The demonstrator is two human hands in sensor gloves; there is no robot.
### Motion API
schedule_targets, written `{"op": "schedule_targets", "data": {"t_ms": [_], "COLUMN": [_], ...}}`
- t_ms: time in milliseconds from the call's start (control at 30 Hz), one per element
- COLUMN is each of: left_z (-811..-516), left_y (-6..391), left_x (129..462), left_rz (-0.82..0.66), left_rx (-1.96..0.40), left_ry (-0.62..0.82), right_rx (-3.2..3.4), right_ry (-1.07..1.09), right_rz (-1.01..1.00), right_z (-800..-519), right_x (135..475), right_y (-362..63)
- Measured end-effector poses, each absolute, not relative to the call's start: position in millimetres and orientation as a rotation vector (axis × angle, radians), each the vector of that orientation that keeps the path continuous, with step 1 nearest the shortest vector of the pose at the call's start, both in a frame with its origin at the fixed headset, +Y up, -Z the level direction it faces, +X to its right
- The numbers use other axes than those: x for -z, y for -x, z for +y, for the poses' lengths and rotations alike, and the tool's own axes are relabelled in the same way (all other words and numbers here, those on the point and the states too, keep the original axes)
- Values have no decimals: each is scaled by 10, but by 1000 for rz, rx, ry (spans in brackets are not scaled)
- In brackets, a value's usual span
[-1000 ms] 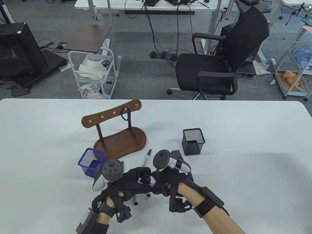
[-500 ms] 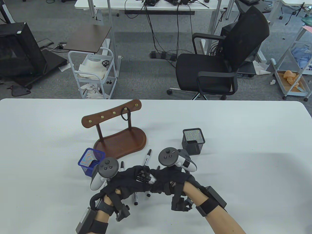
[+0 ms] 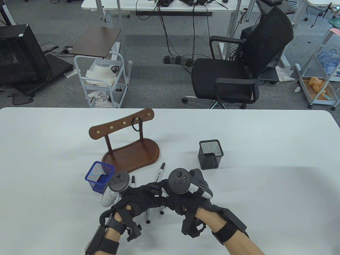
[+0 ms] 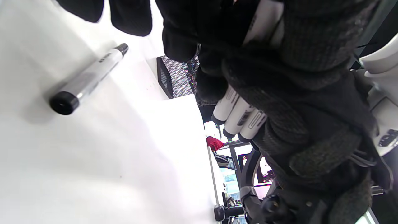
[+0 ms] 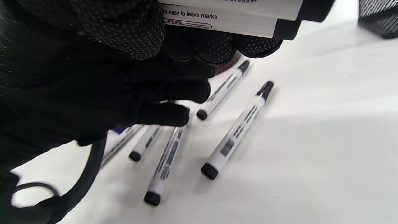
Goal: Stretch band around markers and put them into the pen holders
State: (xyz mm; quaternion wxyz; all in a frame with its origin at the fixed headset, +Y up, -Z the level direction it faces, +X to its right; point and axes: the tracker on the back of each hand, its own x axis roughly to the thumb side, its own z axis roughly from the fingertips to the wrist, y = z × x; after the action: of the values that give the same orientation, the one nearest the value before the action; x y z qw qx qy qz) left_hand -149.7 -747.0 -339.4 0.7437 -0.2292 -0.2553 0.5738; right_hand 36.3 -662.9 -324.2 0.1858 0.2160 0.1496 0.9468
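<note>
Both hands [image 3: 159, 195] round "easy to leave marks" markers [image 5: 230, 14]

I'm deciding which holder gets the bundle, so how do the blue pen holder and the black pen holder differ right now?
The blue pen holder stands just left of the left hand, close beside the wooden stand; the black pen holder stands apart, beyond the right hand. The blue one is bright blue mesh, the black one dark mesh. Both are square, upright and open-topped. Neither shows a marker sticking out.
</note>
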Motion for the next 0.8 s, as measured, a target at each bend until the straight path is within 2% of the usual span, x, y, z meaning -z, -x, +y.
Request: {"op": "schedule_targets", "data": {"t_ms": [100,167,233,333,400,533,800], "left_z": [-7470,-7492,-7485,-7477,-7474,-7480,-7437], "left_y": [1477,1458,1412,1418,1445,1493,1554], "left_x": [3388,3385,3377,3378,3384,3394,3364], "left_rz": [-538,-553,-571,-583,-593,-562,-516], "left_rx": [-1220,-1210,-1212,-1206,-1207,-1216,-1159], "left_ry": [497,514,542,560,587,568,473], "right_rx": [-2815,-2818,-2736,-2643,-2505,-2298,-1913], "right_ry": [-560,-573,-605,-640,-623,-580,-470], "right_rz": [250,218,323,347,491,676,856], "right_z": [-6615,-6621,-6647,-6635,-6666,-6773,-7032], "right_x": [3204,3210,3230,3271,3328,3449,3649], "right_y": [-362,-369,-371,-420,-475,-552,-704]}}
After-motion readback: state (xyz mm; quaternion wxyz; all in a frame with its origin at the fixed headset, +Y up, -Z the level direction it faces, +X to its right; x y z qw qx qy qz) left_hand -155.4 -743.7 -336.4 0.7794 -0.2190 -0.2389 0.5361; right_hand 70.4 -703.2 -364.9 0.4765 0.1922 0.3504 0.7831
